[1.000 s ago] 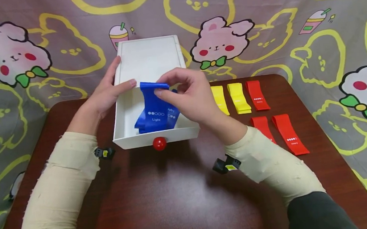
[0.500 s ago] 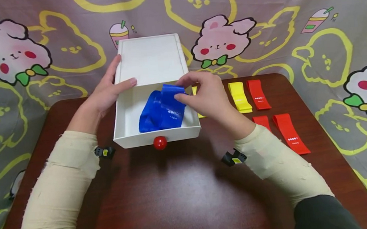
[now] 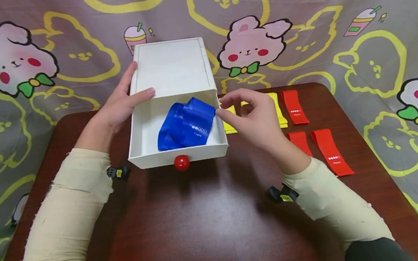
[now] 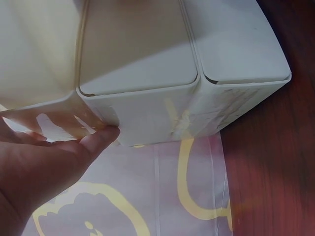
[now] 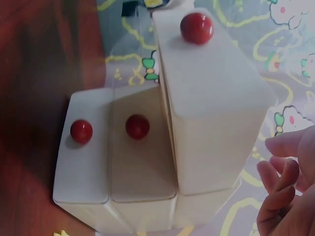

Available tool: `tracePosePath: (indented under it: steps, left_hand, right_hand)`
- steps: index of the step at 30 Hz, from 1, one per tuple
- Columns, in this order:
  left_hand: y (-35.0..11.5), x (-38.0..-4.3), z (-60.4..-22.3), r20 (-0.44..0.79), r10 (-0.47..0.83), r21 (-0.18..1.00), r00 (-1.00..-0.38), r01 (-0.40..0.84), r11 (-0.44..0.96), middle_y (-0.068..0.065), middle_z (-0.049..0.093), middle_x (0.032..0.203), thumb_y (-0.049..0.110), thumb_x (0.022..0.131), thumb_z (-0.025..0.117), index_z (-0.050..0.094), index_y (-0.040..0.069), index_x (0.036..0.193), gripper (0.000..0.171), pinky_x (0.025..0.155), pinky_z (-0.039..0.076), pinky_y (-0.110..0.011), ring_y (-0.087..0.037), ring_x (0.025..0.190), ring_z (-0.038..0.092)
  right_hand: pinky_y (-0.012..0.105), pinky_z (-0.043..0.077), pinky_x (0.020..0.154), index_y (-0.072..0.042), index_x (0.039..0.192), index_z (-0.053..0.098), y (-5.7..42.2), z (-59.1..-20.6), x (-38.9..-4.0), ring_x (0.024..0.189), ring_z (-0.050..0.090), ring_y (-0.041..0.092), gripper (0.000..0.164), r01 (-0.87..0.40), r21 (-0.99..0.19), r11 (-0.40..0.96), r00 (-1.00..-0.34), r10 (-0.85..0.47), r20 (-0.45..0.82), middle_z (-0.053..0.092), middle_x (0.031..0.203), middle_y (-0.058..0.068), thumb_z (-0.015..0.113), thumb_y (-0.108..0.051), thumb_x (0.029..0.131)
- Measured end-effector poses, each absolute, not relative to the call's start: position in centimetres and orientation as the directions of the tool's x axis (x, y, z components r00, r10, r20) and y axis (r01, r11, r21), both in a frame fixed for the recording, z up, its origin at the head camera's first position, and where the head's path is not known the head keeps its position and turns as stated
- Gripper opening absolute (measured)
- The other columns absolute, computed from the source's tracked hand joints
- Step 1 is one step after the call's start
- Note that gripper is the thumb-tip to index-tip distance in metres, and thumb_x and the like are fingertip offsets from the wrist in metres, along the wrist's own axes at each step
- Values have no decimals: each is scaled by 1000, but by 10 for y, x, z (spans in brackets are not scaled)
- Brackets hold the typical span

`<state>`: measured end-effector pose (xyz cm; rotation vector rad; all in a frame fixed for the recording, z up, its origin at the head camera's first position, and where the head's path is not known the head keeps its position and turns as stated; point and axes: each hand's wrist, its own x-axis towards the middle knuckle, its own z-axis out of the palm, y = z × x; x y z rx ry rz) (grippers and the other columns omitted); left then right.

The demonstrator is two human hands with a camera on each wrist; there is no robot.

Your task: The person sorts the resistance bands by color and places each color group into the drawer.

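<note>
Left hand point(image 3: 118, 99) grips the boxy white plastic cabinet point(image 3: 173, 67), presumably steadying it; right hand point(image 3: 258, 120) (empty, loosely curved) hovers beside the white plastic drawer point(image 3: 155, 161), whose walls contain crumpled, glossy blue banding point(image 3: 186, 126).

"What's it all on?"
"A glossy reddish-brown bench point(image 3: 203, 230) filling the lower centre."
"And directly on it?"
"A white drawer unit point(image 3: 170, 67) at upper centre, yellow bands point(image 3: 230, 127) right of centre, three red bands point(image 3: 332, 153) farther right."
</note>
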<state>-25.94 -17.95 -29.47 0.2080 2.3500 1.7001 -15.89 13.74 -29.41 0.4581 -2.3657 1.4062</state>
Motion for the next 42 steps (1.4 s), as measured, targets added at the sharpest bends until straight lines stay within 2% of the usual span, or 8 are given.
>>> tracePosePath:
  steps: [6,9,16,21,25,33,42]
  left_hand:
    - [-183,-261,-293,-101,262,939,-960,-5,345,1,11,164,43,90,72,4,46,158,96,100,43,-56,-35,133,37]
    - [-184,-262,-290,-101,274,929,-957,8,369,-1,11,164,42,90,72,3,44,159,97,101,42,-57,-36,135,36]
    - [-184,-267,-287,-147,300,919,-943,-18,393,0,1,165,38,92,70,0,40,160,98,106,35,-58,-36,141,25]
    - [-183,-270,-285,-172,311,912,-934,-32,410,-6,7,164,41,91,70,6,38,160,94,106,36,-59,-36,137,29]
    - [-184,-272,-285,-173,314,920,-934,-40,389,-6,8,164,40,92,71,8,40,160,93,107,34,-60,-36,139,27]
    - [-186,-272,-287,-158,322,929,-934,-30,368,-5,9,164,40,92,71,8,44,159,92,105,35,-61,-37,139,29]
    - [-186,-269,-289,-148,295,934,-944,-35,357,-3,8,165,39,92,71,10,45,159,91,106,35,-59,-36,139,29]
  right_hand:
    - [28,36,44,-11,105,76,139,-302,-137,51,43,19,20,-521,-783,339,-845,-72,531,70,94,-5,80,-18,86]
    - [27,35,43,-11,106,76,139,-306,-127,48,42,19,20,-537,-785,309,-835,-62,546,71,95,-4,79,-15,86]
    - [27,34,42,-8,106,75,132,-317,-107,48,43,13,22,-597,-760,258,-796,-78,600,72,95,-4,80,-7,84]
    - [24,33,42,-7,102,75,122,-327,-93,48,42,7,19,-660,-721,211,-749,-108,654,71,89,-3,78,-6,83]
    - [22,35,42,-7,102,75,110,-336,-85,50,43,5,18,-690,-701,180,-724,-156,673,71,90,-1,78,-9,84]
    - [17,40,46,-7,100,76,91,-354,-81,53,46,3,18,-720,-663,207,-694,-217,686,73,95,0,81,-9,83]
    - [17,41,45,-8,105,77,79,-364,-84,50,48,3,25,-692,-675,256,-721,-207,661,74,102,-1,83,-12,82]
